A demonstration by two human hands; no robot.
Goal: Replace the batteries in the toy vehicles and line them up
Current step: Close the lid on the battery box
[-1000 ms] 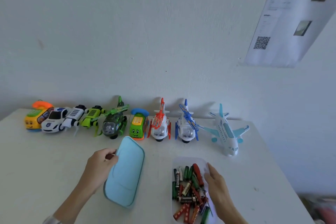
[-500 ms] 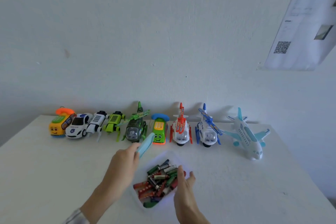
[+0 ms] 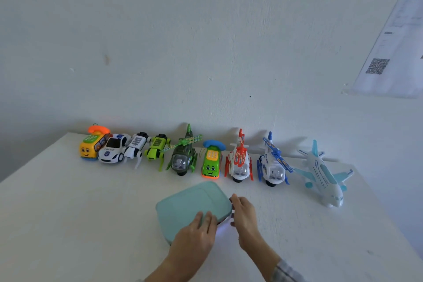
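On the bench (image 3: 68, 224), our toys (image 3: 183, 158) sit lined along the wall. We set the lid (image 3: 190, 204) on the battery box: left hand (image 3: 194, 236) flat, pressing it; right hand (image 3: 243, 217) curled against its edge, steadying it.

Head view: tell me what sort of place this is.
Probably a plain room set up for recording a toy task, not a workshop: a white table against a bare wall, toy vehicles lined along it, and a sheet with a QR code taped up.
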